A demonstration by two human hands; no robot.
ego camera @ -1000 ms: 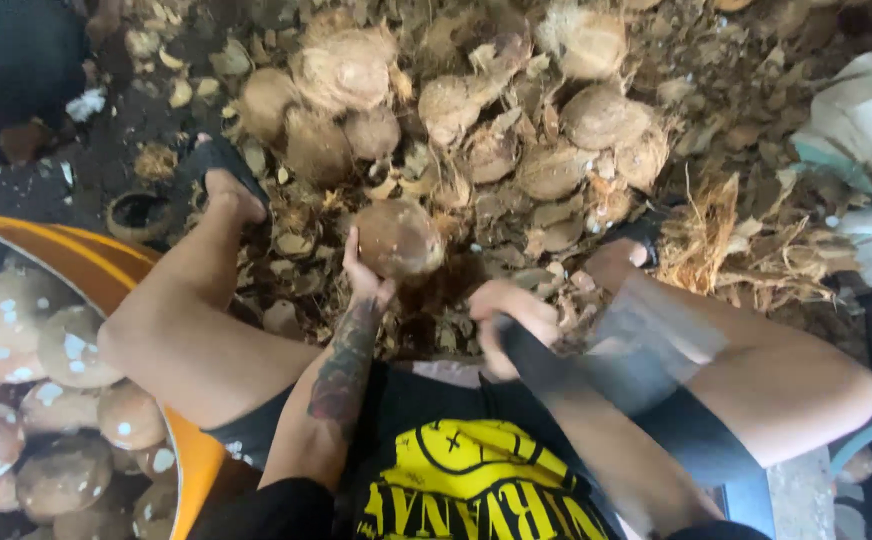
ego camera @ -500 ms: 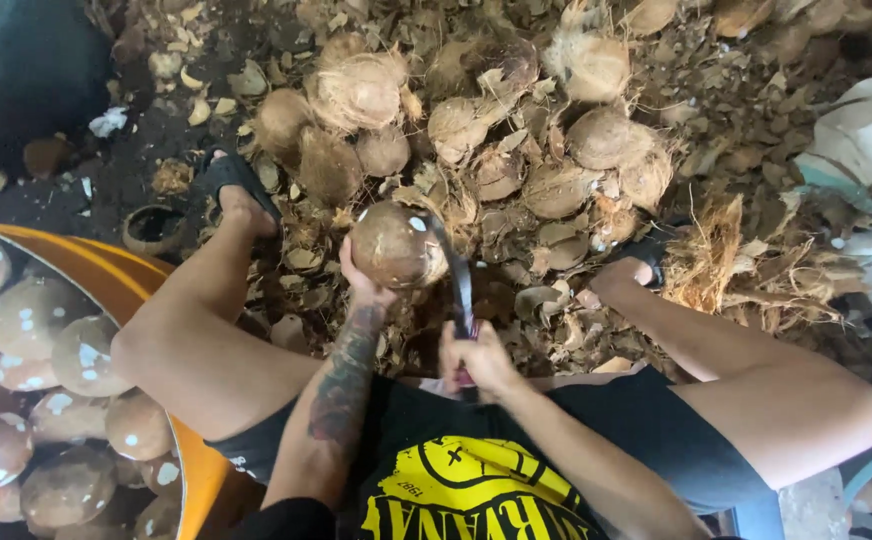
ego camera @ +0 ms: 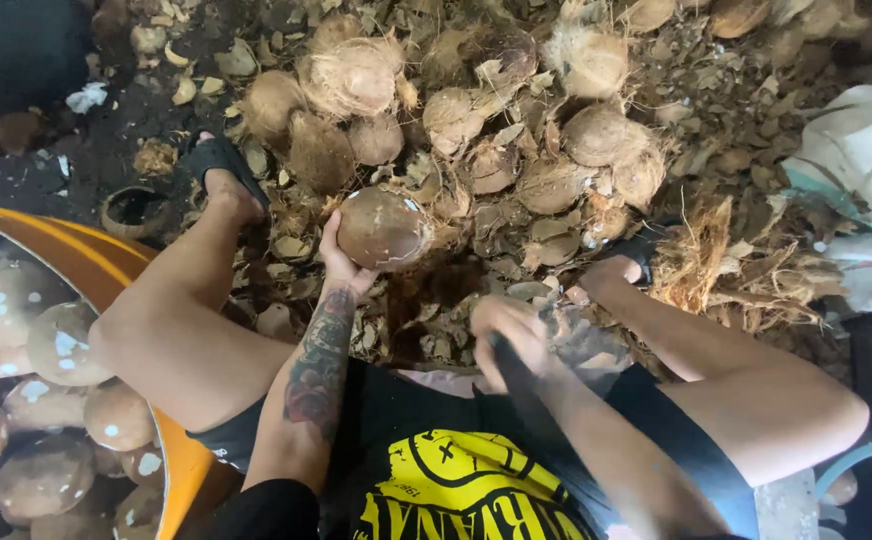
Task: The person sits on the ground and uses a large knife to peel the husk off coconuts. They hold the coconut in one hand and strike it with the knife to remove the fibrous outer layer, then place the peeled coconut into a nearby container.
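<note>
My left fingers [ego camera: 334, 232] curl up around the near side of a brown coconut [ego camera: 384, 228], cupping it from below so it sits held up just above centre of the frame, over the ground litter. The left hand [ego camera: 344, 262] is closed on it firmly, tattooed forearm running down toward the lower middle of the frame. My right hand [ego camera: 508, 330] sits right of centre and lower, fist wrapped tight on the handle of a dark blade [ego camera: 541, 425]; the blade is blurred and runs down along my right forearm, so I cannot tell its edge or exact length. The two hands are apart, the coconut up and left of the fist.

Behind the coconut, across the upper middle of the frame, lies a heap of husked coconuts [ego camera: 516, 130] and shell scraps on the dark floor [ego camera: 106, 150]. At the left edge an orange tub [ego camera: 96, 262] holds peeled coconuts [ego camera: 46, 400], pale-spotted and packed close. My left foot in a black sandal [ego camera: 218, 165] rests at upper left of centre. A tuft of dry husk fibre [ego camera: 721, 262] lies at right, near my right foot, with white sacks [ego camera: 861, 170] beyond it at the right edge.
</note>
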